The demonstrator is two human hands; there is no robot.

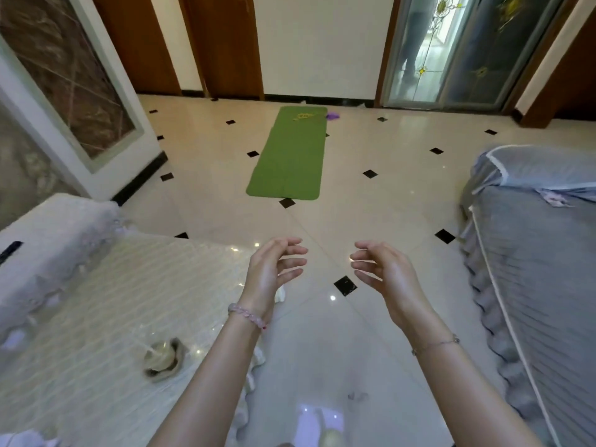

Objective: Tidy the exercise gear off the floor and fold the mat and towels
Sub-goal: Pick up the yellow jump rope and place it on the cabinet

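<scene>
A green exercise mat (288,156) lies unrolled flat on the tiled floor, far ahead near the back wall. A yellow thing (301,116) rests on its far end, too small to tell what it is. A small purple item (333,116) lies on the floor at the mat's far right corner. My left hand (274,269) and my right hand (382,272) hover side by side in front of me above the floor, palms facing each other, fingers loosely bent, holding nothing. Both are well short of the mat.
A low table (106,317) with a shiny patterned cover stands at the left, with a small dish (164,358) on it. A grey covered sofa (541,269) fills the right. A glass door (451,50) and wooden door frames stand behind the mat.
</scene>
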